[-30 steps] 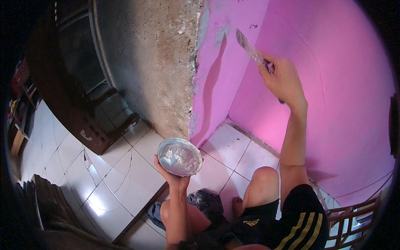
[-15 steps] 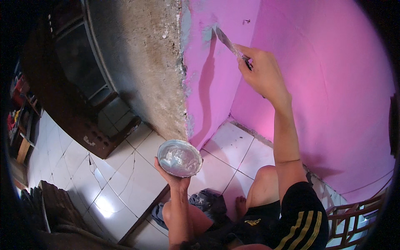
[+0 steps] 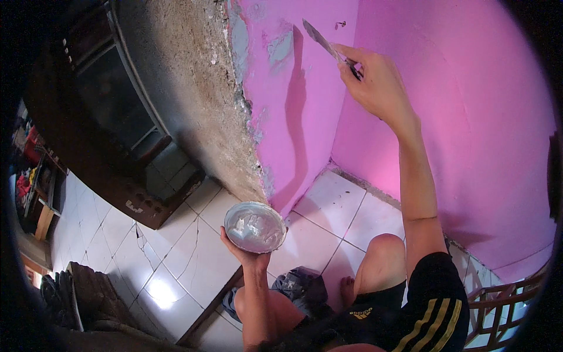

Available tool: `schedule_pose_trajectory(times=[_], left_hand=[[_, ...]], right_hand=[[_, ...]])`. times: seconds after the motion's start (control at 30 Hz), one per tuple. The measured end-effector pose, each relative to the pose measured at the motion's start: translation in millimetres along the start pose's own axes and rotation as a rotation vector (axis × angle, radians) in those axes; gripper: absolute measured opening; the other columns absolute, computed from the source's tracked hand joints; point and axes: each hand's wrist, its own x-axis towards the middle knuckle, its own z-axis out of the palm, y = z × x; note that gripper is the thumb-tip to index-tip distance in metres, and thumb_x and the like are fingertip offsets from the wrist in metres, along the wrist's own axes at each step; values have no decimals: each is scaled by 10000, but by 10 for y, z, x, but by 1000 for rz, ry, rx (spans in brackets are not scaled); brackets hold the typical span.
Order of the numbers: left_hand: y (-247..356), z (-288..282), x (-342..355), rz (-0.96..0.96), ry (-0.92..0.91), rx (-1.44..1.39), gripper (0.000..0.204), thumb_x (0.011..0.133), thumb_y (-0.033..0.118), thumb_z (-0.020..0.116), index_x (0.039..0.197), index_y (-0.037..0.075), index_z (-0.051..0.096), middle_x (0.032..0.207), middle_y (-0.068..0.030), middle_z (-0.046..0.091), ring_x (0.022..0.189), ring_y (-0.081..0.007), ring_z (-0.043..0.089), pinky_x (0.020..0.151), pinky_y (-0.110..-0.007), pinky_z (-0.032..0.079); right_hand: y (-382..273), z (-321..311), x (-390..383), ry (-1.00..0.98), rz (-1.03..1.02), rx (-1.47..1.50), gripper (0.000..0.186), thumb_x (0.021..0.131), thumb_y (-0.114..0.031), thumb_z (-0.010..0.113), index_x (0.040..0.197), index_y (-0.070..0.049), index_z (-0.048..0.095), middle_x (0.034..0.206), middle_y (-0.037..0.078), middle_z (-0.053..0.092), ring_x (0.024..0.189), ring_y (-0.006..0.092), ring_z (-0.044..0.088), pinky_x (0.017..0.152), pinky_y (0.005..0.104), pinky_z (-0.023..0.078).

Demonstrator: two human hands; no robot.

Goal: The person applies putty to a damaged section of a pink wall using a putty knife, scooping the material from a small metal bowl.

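Note:
My right hand (image 3: 375, 82) is closed around the dark handle of a putty knife (image 3: 321, 40), its blade slanting up and left. The blade looks to be a little off the pink wall (image 3: 272, 111); a long shadow of it falls there. Left of the blade is a grey filler patch (image 3: 280, 48) on the pink paint. Low in front of me, my left hand (image 3: 249, 256) holds a round bowl (image 3: 255, 227) from below, fingers around its side. Inside the bowl lies smeared whitish-grey filler.
A rough bare plaster wall (image 3: 187, 88) meets the pink one at a chipped edge. Dark wooden furniture with a glass panel (image 3: 111, 94) stands at left. White floor tiles (image 3: 205, 252) show cracks. A brown wooden lattice (image 3: 504, 305) is at lower right, a shelf with items (image 3: 41, 182) far left.
My right hand has drawn the putty knife right, away from the grey patch, which is now fully visible. The view has shifted slightly; the bowl stays in my left hand.

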Motion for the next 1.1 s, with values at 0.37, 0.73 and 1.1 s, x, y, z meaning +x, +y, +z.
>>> schedule_pose_trajectory(times=[0.37,0.73,1.1], left_hand=[[-10,18,14,24,12,21,804,792,754,436,1325,153,476,1312,-105,500,1182,-323,489,991,-531,397],[-8,5,9,-24,-8,-10,799,788,755,441,1329,169,477,1329,-98,491,1195,-334,484,990,-577,393],[-2,30,20,26,21,11,799,804,740,422,1350,157,450,1357,-123,457,1223,-355,454,1006,-579,373]], right_hand=[[-157,193,-44,5,-76,-135,383,829,-138,555,1204,-109,633,829,197,645,786,378,644,702,493,515],[-426,503,-366,-19,-61,-126,429,805,-93,583,1231,-48,604,843,155,595,675,320,617,626,432,503],[-429,367,-773,-178,-60,76,465,804,-52,585,1269,-59,583,812,144,546,615,282,586,584,385,499]])
